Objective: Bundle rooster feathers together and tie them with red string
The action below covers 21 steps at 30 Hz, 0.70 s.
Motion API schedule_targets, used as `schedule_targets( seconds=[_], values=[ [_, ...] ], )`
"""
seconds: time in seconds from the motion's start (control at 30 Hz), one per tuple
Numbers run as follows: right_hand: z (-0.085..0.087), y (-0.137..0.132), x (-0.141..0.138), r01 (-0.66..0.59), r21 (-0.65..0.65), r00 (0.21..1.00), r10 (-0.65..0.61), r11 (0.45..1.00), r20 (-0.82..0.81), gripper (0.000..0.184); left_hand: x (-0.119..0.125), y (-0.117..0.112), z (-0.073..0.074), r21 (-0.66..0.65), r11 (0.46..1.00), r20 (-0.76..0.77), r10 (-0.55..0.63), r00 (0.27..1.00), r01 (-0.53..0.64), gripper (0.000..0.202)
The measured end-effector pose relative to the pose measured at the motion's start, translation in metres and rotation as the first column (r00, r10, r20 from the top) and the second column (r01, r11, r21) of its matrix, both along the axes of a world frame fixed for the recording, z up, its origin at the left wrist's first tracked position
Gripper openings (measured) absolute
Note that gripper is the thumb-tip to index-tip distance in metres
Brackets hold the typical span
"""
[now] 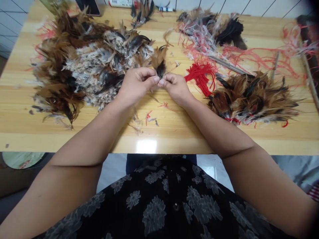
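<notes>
**Two hands at work over a wooden counter (pixel 174 132), seen from above.**

- **Hands (2).** The left hand (pixel 136 84) and the right hand (pixel 175 87) meet fingertip to fingertip. Each is closed in a narrow pinch of thumb and forefinger on the same thing.
- **Held item (1).** One small feather tuft (pixel 159 63), brown at the top and black at the base, stands up from the point where the two pinches meet. It is held just above the counter.
- **Outward of the left hand (1).** One large feather heap (pixel 82 63) of brown, grey-white and black plumes lies there. Its near edge is just beside the knuckles.
- **Outward of the right hand (2).** One red cord skein (pixel 200 77) lies just beside the hand. Further out lies one feather bundle (pixel 251 96), rust and black, with red cord showing at its near end.
- **Beyond the right hand.** One tangle of red and pale strings (pixel 199 33) and one dark feather clump (pixel 230 31) lie well apart from the fingers. At least two thin sticks (pixel 224 64) lie nearer the hand than that tangle.
- **Beyond both hands (1).** One small feather cluster (pixel 142 13) lies at the far edge of the counter.
- **Toward the body from the hands.** A few loose scraps (pixel 149 117) of red thread and down lie on the bare wood between the forearms. They are too small to count.
</notes>
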State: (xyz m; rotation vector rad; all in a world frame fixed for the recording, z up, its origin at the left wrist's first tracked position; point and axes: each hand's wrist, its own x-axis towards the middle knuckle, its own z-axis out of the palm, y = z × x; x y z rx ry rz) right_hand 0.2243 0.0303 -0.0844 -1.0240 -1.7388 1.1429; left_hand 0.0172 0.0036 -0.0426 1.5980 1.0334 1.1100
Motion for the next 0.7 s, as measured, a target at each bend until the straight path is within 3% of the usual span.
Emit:
schedule_targets(
  seconds=[0.17, 0.37, 0.53, 0.7],
  values=[
    [-0.002, 0.000, 0.000, -0.033, 0.003, 0.998, 0.032, 0.999, 0.050, 0.056, 0.008, 0.003, -0.010, 0.011, 0.999, 0.081, 0.035, 0.996, -0.036, 0.065],
    [0.006, -0.004, -0.002, -0.041, -0.033, 0.998, 0.039, 0.999, -0.048, 0.060, 0.010, 0.006, -0.013, -0.017, 0.993, -0.066, 0.114, 0.991, -0.115, 0.075],
    [0.015, -0.008, -0.004, -0.052, -0.058, 0.991, 0.044, 0.997, -0.129, 0.067, 0.010, 0.003, -0.006, -0.032, 0.993, -0.130, 0.105, 0.986, -0.110, 0.076],
    [0.014, -0.007, -0.003, -0.037, -0.048, 0.996, 0.032, 0.998, -0.087, 0.065, 0.009, -0.001, 0.005, -0.030, 0.994, -0.160, 0.103, 0.982, -0.109, 0.078]
  ],
)
